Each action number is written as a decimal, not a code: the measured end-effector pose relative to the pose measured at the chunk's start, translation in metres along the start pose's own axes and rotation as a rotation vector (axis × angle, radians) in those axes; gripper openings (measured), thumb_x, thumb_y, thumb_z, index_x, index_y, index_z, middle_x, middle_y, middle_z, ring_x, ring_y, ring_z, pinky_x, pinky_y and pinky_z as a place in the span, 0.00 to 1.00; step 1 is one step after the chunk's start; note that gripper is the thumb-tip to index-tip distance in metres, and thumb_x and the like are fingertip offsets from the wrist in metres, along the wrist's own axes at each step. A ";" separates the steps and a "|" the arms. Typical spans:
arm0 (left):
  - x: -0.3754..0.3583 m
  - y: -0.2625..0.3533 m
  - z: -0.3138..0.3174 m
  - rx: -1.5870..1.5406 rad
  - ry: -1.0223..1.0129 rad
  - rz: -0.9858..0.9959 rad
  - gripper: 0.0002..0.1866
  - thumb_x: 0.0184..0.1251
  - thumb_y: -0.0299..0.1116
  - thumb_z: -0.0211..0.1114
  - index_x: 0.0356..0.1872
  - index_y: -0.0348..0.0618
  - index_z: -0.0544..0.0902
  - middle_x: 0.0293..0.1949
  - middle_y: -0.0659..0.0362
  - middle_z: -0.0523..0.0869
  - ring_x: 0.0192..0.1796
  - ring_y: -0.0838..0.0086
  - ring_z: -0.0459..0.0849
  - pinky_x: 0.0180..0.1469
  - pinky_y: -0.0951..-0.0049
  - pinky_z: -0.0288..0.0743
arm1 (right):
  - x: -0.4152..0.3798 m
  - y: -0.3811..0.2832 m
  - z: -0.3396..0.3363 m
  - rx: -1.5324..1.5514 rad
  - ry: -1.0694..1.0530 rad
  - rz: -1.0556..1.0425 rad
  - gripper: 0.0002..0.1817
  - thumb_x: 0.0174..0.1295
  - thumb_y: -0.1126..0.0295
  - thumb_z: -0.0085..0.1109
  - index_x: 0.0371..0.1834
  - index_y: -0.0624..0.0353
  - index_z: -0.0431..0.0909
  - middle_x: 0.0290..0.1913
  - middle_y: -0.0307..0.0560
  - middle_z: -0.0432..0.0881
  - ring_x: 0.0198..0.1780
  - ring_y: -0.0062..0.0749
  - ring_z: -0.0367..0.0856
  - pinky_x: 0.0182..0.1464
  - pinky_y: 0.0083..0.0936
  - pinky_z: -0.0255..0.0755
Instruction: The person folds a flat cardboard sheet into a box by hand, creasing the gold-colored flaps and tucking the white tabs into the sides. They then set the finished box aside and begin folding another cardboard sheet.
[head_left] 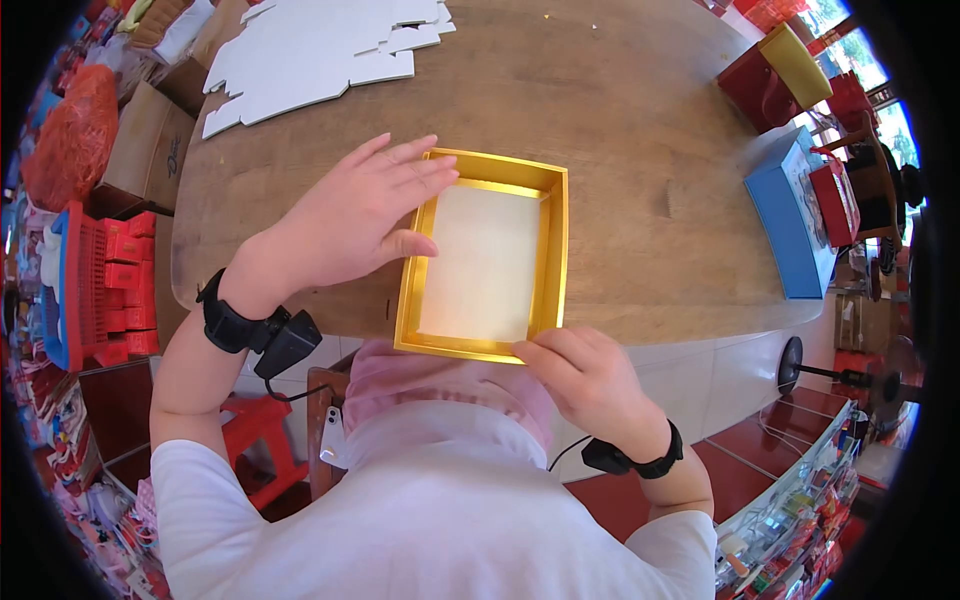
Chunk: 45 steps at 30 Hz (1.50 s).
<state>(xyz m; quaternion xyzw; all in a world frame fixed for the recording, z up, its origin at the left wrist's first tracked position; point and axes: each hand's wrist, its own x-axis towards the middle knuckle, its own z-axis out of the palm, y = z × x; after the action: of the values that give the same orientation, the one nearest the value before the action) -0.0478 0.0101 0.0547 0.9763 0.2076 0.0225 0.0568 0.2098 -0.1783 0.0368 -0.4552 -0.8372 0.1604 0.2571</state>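
A gold-coloured open box (555,240) with a pale white bottom lies at the near edge of the wooden table, its near end by my lap. My left hand (350,215) is at the box's left wall, fingers stretched out over the far left corner and thumb apart across the rim. At the near right corner, my right hand (585,375) pinches the box wall between thumb and fingers. Part of the left wall is hidden behind my left hand.
Flat white card blanks (310,55) are stacked at the table's (650,200) far left. To the right stand a blue box (785,215) and a red and gold box (765,85). A red basket (85,280) and a cardboard box (145,150) are at the left.
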 end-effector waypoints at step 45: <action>-0.037 0.102 -0.005 -0.010 0.210 0.221 0.11 0.59 0.36 0.71 0.36 0.41 0.84 0.40 0.58 0.89 0.33 0.75 0.88 0.29 0.76 0.77 | 0.026 0.072 -0.018 -0.095 0.177 0.266 0.23 0.67 0.72 0.60 0.66 0.56 0.74 0.67 0.54 0.74 0.67 0.53 0.73 0.66 0.42 0.68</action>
<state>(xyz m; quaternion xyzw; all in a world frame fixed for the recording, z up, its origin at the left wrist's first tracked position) -0.0405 -0.0972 0.0714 0.9852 0.1033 0.1314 0.0367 0.2576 -0.1175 0.0231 -0.5860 -0.7504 0.1125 0.2844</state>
